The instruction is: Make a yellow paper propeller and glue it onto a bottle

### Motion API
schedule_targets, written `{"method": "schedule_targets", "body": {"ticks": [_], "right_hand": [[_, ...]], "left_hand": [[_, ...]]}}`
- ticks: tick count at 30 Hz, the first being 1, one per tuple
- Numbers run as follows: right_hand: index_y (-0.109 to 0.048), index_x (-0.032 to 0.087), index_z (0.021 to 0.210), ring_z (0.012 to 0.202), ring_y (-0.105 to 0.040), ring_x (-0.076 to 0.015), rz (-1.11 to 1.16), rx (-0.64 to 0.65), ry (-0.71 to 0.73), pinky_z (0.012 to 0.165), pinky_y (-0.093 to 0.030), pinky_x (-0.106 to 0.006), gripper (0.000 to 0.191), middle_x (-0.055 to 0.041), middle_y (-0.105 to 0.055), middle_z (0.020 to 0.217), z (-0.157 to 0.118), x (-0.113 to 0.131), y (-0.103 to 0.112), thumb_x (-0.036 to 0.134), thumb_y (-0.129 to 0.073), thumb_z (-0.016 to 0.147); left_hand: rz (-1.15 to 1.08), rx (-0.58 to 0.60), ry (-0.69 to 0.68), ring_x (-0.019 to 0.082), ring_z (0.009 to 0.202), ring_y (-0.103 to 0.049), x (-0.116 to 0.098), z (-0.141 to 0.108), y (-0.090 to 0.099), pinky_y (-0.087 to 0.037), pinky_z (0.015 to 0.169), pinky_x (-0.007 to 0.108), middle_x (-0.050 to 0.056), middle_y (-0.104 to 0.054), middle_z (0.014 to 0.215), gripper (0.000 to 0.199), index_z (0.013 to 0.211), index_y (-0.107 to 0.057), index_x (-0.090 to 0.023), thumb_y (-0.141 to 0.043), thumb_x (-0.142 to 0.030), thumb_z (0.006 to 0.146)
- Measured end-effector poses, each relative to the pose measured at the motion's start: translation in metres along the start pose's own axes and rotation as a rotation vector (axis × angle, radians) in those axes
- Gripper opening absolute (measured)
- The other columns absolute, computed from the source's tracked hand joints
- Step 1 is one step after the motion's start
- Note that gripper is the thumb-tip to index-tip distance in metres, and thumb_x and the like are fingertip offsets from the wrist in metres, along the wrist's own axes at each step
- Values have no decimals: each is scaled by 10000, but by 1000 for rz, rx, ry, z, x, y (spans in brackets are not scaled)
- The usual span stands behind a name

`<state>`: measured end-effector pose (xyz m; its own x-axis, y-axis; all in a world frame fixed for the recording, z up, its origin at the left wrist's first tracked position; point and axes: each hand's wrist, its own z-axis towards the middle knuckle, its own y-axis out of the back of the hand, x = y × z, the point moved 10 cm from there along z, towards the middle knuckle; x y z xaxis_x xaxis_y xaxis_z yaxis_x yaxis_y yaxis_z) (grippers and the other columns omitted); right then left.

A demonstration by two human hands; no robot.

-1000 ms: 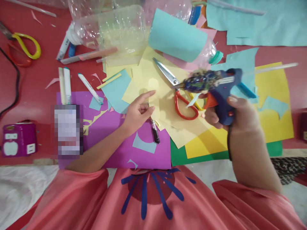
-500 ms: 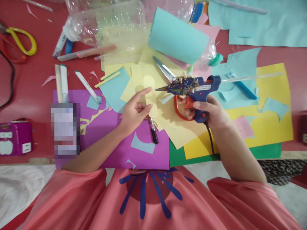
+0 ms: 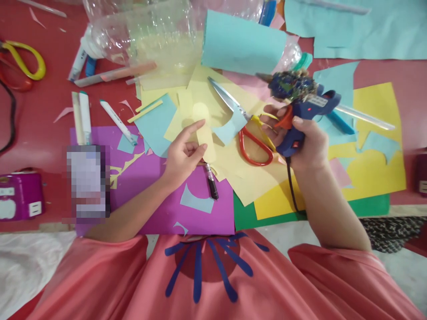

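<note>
My right hand grips a blue hot glue gun with an orange trigger. Its front is crusted with debris, the nozzle points left and a clear glue stick sticks out behind. My left hand has thumb and index finger on the edge of a pale yellow paper piece with a rounded end. Just below that piece lies a black-capped pen. Between my hands rest scissors with red and yellow handles, partly covered by a light blue paper scrap.
A bottle wrapped in turquoise paper lies beyond my hands, next to a clear plastic bottle. Markers, a blurred phone and purple paper are at left. Yellow paper spreads at right. The gun's cord hangs below it.
My right hand has drawn the glue gun up and to the right, away from the yellow paper piece, uncovering the scissors' handles. My left hand stays by the piece.
</note>
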<state>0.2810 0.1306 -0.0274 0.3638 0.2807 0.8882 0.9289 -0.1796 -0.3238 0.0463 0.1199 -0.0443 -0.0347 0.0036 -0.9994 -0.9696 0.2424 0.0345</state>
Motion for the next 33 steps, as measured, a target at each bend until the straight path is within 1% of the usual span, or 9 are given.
{"method": "schedule_targets", "body": {"ticks": [3,5,9,11,14,18,22,27,33], "right_hand": [[-682,238,681,506,-551,-79,1,-39,27,465,-472,-219,232,32,-631,651,1,11,7,278,-800,485],[-672,230,651,419,-490,-51,-25,2,34,367,-375,-200,172,42,-629,619,-1,15,3,246,-763,506],[-659,216,646,343,-495,-49,-83,107,39,293,-252,-204,86,43,-655,636,-7,15,-9,221,-683,564],[-672,202,667,323,-507,-56,-120,175,17,289,-248,-209,54,34,-664,633,-11,11,-15,205,-663,614],[-695,181,737,328,-527,-87,-232,317,-28,322,-319,-219,43,20,-637,534,-20,0,-26,203,-666,713],[-663,173,756,354,-503,-83,-417,399,-69,361,-371,-217,76,27,-595,476,-29,-11,-32,242,-695,759],[-602,196,699,360,-472,-88,-517,413,-111,358,-358,-229,195,29,-564,447,-33,-21,-37,327,-719,784],[-564,211,693,362,-464,-97,-579,422,-125,359,-367,-250,327,23,-564,440,-34,-30,-38,460,-737,815],[-549,224,678,367,-468,-93,-601,417,-111,365,-391,-249,384,39,-551,436,-36,-33,-40,533,-730,817]], "left_hand": [[46,-76,-91,37,395,-410,-2,-1,9,-372,377,162,-59,-596,613,565,1374,-564,-292,-709,-525,880],[87,-173,-180,24,437,-438,-7,-1,21,-391,400,177,22,-736,947,522,1368,-562,-324,-693,-508,897],[118,-308,-299,26,524,-483,-14,-2,39,-438,458,218,91,-530,1520,487,1383,-533,-383,-649,-503,925],[120,-245,-257,31,526,-495,-11,0,33,-436,459,215,90,-588,1452,511,1398,-522,-372,-646,-513,923],[81,-77,-89,35,462,-458,-1,0,11,-394,418,184,27,-735,976,566,1404,-530,-312,-688,-505,895],[14,31,4,61,493,-479,0,-6,-8,-437,464,177,-31,-634,706,596,1374,-555,-271,-706,-548,868],[70,57,-40,45,490,-459,-4,-6,-11,-441,464,176,12,-689,839,603,1371,-561,-271,-684,-584,871],[169,80,-133,0,520,-485,-11,-8,-12,-445,469,157,121,-610,1397,546,1410,-526,-310,-625,-546,927],[196,94,-164,-5,535,-496,-13,-11,-14,-446,472,147,128,-544,1490,535,1447,-485,-343,-615,-494,951]]}}
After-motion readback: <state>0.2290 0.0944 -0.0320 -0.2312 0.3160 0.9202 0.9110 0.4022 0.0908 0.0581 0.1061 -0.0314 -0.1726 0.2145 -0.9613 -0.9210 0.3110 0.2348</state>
